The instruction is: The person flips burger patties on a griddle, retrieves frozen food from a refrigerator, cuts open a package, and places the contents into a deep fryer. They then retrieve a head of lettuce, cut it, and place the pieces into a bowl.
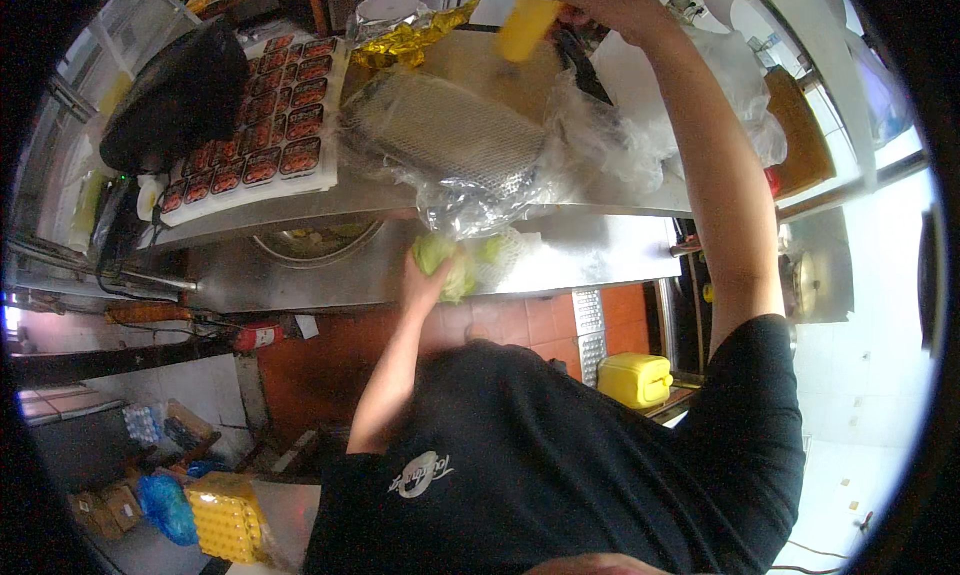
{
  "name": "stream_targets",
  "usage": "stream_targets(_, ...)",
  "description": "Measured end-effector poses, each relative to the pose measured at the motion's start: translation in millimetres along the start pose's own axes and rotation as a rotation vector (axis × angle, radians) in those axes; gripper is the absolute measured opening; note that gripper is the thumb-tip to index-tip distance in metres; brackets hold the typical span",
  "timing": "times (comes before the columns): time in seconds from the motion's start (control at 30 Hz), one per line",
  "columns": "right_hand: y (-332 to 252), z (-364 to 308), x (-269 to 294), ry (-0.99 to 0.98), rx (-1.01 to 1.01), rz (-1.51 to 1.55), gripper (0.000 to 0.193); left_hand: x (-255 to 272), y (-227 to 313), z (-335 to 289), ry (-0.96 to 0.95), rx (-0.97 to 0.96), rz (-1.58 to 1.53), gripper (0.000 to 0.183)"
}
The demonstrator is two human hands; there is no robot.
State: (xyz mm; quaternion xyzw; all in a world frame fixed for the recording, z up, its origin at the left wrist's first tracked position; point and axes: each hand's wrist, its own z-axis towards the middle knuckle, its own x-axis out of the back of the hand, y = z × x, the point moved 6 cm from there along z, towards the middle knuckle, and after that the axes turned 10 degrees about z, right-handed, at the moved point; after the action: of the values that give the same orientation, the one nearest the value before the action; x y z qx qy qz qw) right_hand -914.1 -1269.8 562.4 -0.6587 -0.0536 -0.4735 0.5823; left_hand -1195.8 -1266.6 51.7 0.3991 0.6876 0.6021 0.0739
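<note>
At the counter's front edge my left hand (424, 279) is closed around a pale green leafy head (446, 267), which looks like lettuce or cabbage. A piece of white net wrap (512, 255) lies just right of it on the lower steel surface. My right arm reaches far across the counter. Up there my right hand (610, 3) is wrapped round the upper end of a yellow cylinder-shaped container (528, 27), tilted and slightly blurred. Below that container lies a silvery bubble-textured sheet (450, 125) with clear plastic film (470, 207) spilling over the shelf edge.
Rows of red-and-black labels (262, 125) cover a sheet at left, beside a black rounded device (172, 100). Gold foil (415, 37) lies behind. A round metal bowl (315, 243) sits under the shelf. Clear plastic bags (725, 95) bunch at right. A yellow jerrycan (634, 380) stands low at right.
</note>
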Motion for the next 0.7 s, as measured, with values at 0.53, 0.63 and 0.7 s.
stream_targets(0.53, 94, 73, -34, -0.467, -0.073, -1.036, 0.034, 6, 18, -10, 0.018, -0.032, -0.09, 0.079)
stream_targets(0.63, 142, 100, -49, -0.506, -0.127, -1.03, 0.03, 6, 16, -11, 0.022, -0.028, -0.016, 0.083)
stream_targets(0.7, 138, 99, -50, -0.569, -0.04, -0.973, 0.029, 3, 11, -9, 0.009, -0.033, -0.013, 0.081)
